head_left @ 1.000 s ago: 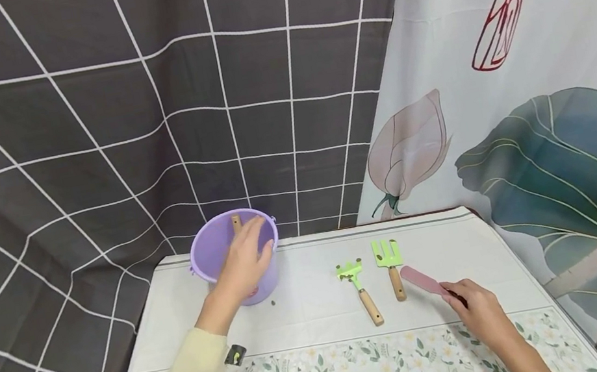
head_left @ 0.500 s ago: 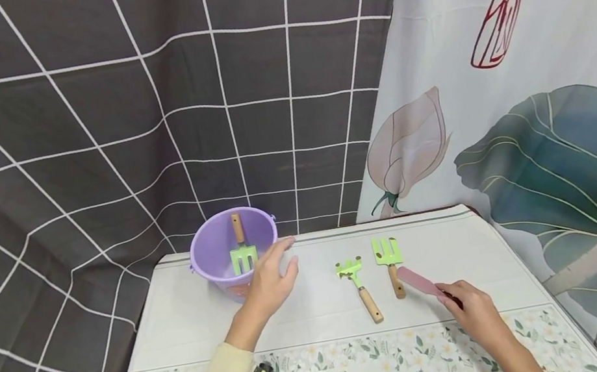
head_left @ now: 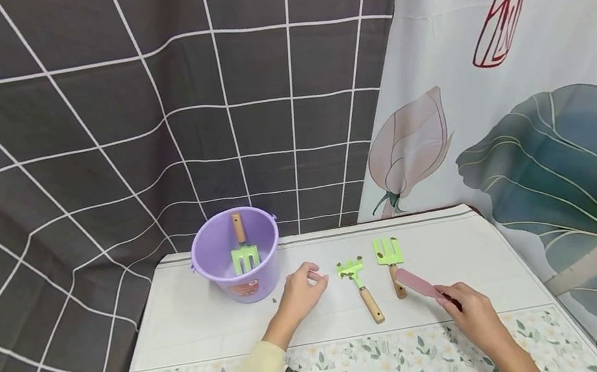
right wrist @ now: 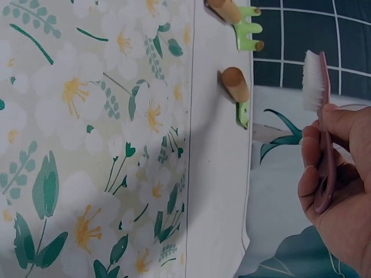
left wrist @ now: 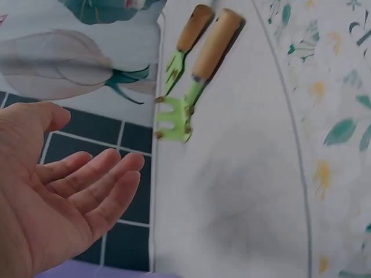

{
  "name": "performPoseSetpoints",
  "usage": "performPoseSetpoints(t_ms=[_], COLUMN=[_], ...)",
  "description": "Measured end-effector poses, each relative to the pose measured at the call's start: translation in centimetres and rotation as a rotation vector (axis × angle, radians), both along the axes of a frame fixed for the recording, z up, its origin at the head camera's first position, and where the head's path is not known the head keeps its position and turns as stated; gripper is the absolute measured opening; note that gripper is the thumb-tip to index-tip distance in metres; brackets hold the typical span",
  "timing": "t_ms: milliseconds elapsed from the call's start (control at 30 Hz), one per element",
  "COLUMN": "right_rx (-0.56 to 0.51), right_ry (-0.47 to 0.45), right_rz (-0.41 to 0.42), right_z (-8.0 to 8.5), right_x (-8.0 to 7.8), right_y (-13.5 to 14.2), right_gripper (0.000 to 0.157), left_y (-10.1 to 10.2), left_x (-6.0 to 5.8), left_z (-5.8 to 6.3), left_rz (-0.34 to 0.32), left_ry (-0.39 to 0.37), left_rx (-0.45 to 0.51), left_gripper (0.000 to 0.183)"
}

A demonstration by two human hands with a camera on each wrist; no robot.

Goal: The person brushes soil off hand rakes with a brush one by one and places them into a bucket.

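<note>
My right hand [head_left: 470, 310] grips the handle of a pink brush [head_left: 417, 283]; its white bristles show in the right wrist view. My left hand [head_left: 299, 296] holds nothing, its fingers loosely bent in the left wrist view. Just right of it, in the head view, lies a small green hand rake [head_left: 370, 304] with a wooden handle. Beside the rake is a green hand fork [head_left: 388, 253], close to the brush head. Another green fork [head_left: 245, 258] leans inside the purple bucket [head_left: 244, 287], handle up. Dark brown spots mark the rake and the fork on the table.
A white table [head_left: 321, 320] with a floral front strip carries everything. Small dark specks [head_left: 274, 300] lie near the bucket. A dark gridded curtain [head_left: 265, 126] hangs behind, with a white printed curtain [head_left: 460, 86] at the right.
My left hand has come out of the bucket and moved right and toward me, leaving the fork inside. My right hand and the brush have barely moved.
</note>
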State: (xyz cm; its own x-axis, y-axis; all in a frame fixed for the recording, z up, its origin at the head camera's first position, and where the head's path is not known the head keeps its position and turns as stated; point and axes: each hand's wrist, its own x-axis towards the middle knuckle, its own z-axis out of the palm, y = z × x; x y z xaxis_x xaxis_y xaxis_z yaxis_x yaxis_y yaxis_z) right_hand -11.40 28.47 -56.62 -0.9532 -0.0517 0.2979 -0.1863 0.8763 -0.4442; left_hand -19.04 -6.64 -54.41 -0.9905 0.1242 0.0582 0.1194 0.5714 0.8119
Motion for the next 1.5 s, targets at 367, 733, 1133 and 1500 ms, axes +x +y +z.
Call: performPoseSetpoints(t_ms=[367,733,1133,1500], right_rx=[0.001,-0.003,0.001,-0.008], right_ry=[0.002,-0.008,-0.032,-0.048], right_rz=[-0.01,-0.005,0.0,0.008], right_z=[-0.2,-0.3,-0.5,-0.8], right_x=[0.1,-0.1,0.1,0.6], right_y=[0.2,0.0,-0.4,-0.6], right_gripper=[0.026,0.026,0.026,0.027], left_y=[3.9,7.0,9.1,10.8], left_x=[0.1,0.5,0.7,0.1], left_z=[-3.0,-4.5,-5.4,-5.7], left_rz=[-0.039,-0.021,0.037,0.101], left_ry=[-0.253,-0.523,-0.603,-0.572], left_rx=[0.1,0.258,0.211,0.071], left_gripper=[0.036,0.03,0.033,0.033])
